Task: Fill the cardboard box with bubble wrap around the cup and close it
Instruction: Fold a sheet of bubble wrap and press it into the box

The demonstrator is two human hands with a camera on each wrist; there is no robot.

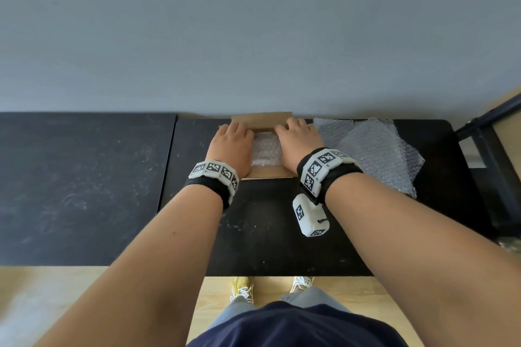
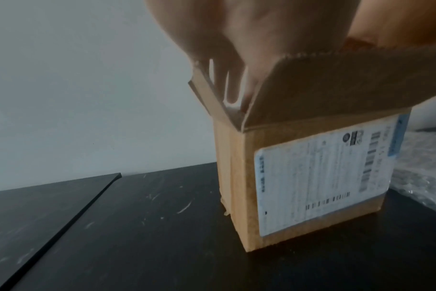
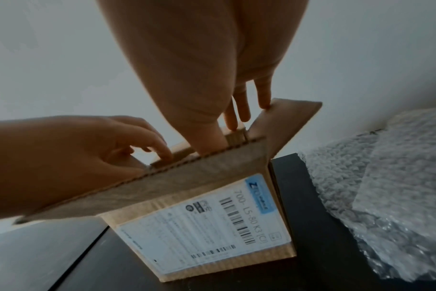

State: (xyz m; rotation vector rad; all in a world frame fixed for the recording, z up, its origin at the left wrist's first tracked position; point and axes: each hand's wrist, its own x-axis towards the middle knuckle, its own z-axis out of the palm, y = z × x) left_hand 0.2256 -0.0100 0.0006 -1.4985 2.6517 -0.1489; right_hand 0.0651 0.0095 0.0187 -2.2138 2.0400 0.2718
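The cardboard box stands on the black counter by the wall, bubble wrap filling its top; the left hand and right hand press flat, uncurled fingers on the side flaps; loose bubble wrap sheets lie just right

Dim, soft daylight; blurred wrist views.

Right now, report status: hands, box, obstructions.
Left hand and right hand press the cardboard box side flaps inward. Bubble wrap fills the top, cup unseen. Spare wrap lies right, clear.
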